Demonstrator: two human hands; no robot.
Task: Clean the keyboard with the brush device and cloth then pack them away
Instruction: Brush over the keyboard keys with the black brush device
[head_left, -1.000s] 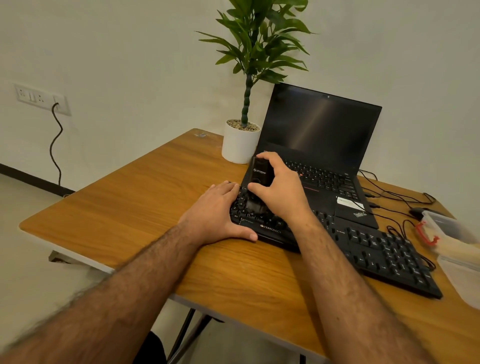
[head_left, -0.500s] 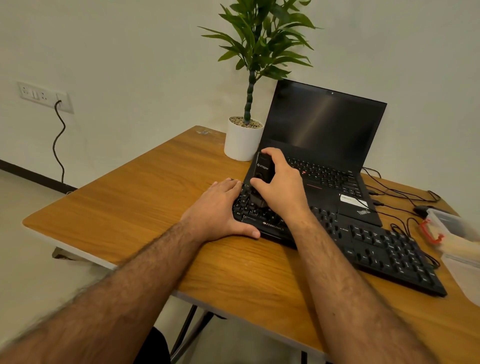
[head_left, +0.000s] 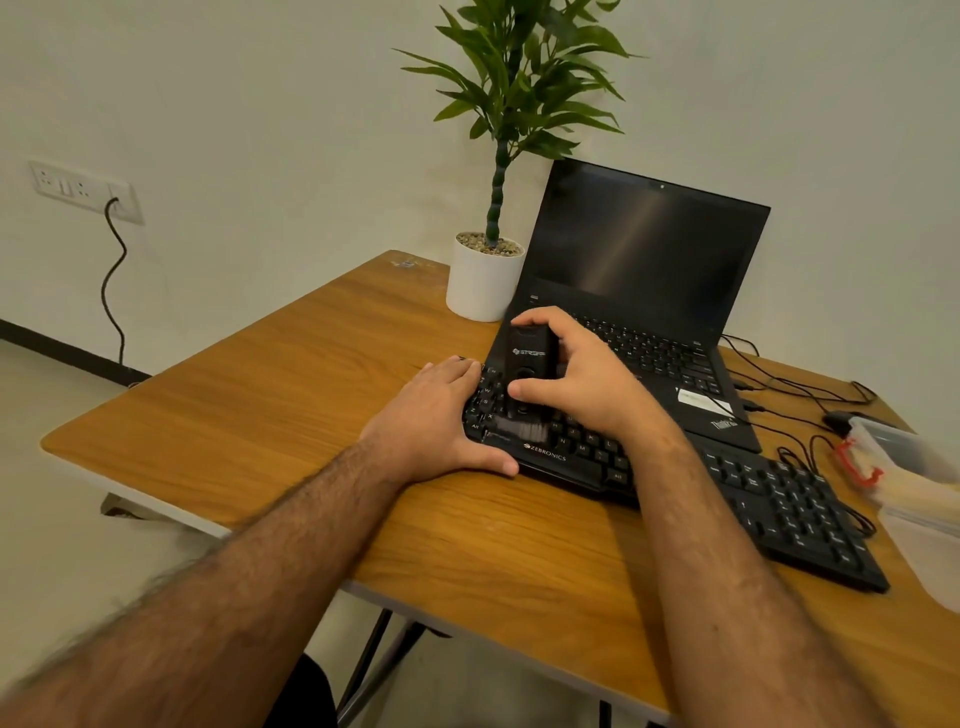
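Note:
A black keyboard (head_left: 779, 499) lies across the wooden table (head_left: 270, 415), in front of an open laptop. My right hand (head_left: 587, 379) grips a black brush device (head_left: 530, 358) upright, its grey bristles pressed on the keys at the keyboard's left end. My left hand (head_left: 436, 415) rests flat against the keyboard's left edge, fingers straight and thumb along the front edge. No cloth shows outside the box.
The black laptop (head_left: 644, 260) stands open behind the keyboard, a potted plant (head_left: 483, 280) to its left. A clear plastic box (head_left: 904, 462) with a red clip sits at the right edge, with black cables (head_left: 789, 384) near it.
The brush device has slid toward me across the left keys, its bristles now near the front row. My left hand has stayed in place. The camera has shifted slightly.

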